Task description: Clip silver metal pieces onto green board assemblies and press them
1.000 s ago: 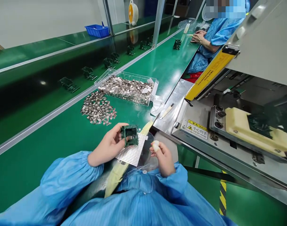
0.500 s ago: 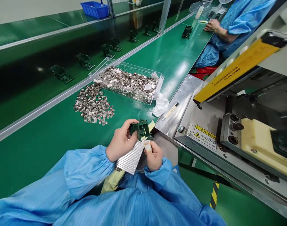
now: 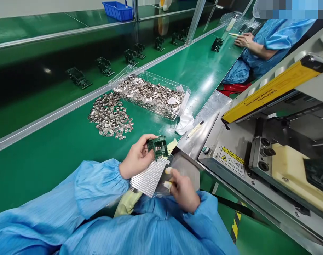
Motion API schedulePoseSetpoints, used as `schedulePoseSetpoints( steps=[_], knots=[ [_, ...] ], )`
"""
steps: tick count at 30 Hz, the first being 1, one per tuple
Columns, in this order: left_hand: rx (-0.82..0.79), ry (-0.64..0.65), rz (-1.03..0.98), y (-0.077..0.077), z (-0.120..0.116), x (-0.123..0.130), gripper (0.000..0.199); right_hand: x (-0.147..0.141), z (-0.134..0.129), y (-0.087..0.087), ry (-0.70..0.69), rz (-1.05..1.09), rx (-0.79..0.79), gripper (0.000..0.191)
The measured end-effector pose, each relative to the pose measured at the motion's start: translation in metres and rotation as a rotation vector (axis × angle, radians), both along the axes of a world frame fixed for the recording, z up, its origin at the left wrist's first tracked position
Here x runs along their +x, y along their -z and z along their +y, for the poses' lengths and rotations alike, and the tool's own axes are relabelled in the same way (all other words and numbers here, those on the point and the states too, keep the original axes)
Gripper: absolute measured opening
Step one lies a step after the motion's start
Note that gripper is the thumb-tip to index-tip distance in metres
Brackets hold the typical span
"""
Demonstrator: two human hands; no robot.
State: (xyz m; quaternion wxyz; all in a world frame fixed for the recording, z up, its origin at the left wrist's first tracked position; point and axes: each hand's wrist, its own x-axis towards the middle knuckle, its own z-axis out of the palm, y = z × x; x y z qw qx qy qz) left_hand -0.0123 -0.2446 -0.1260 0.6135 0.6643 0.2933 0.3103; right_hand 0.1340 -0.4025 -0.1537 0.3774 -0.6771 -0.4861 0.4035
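Observation:
My left hand point(image 3: 138, 157) is closed around a dark green plastic part point(image 3: 158, 146) with a frame-like shape. A small pale, shiny patch shows in the part's opening. Below it, a silver sheet divided into many small rectangles point(image 3: 148, 179) slopes towards my lap; whether my left hand also grips it I cannot tell. My right hand point(image 3: 184, 187) is off the sheet's right edge, with whitish covers on thumb and forefinger. Those two fingertips are apart, and I see nothing between them.
Behind my hands are a heap of small metal clips point(image 3: 110, 116) and a clear box point(image 3: 150, 94) full of them. A white cloth point(image 3: 184, 124) and a marker-like stick point(image 3: 194, 130) lie near the machine point(image 3: 230, 152) on my right. A co-worker's hands point(image 3: 244, 40) are farther back.
My right hand has drawn back from the sheet and the green part, and its fingers have parted. The part's opening now shows a pale patch. The view has shifted slightly.

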Motion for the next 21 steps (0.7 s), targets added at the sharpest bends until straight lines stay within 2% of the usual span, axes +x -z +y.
schedulePoseSetpoints(
  steps=[3, 6, 8, 15, 21],
  knots=[
    [-0.086, 0.054, -0.111, -0.004, -0.002, -0.002, 0.035, 0.007, 0.000, -0.029, 0.145, 0.066, -0.002, 0.008],
    [-0.105, 0.109, -0.162, -0.009, -0.006, -0.004, 0.034, 0.005, 0.008, -0.050, 0.229, 0.103, 0.121, 0.012],
    [-0.119, 0.135, -0.202, -0.010, -0.008, -0.004, 0.034, 0.001, 0.014, -0.057, 0.244, 0.054, 0.227, 0.009],
    [-0.090, 0.130, -0.197, -0.005, -0.009, -0.003, 0.033, -0.006, 0.025, -0.061, 0.244, -0.015, 0.370, 0.013],
    [-0.084, 0.139, -0.247, -0.005, -0.013, -0.003, 0.030, -0.020, 0.045, -0.053, 0.361, -0.113, 0.549, 0.009]
  ],
)
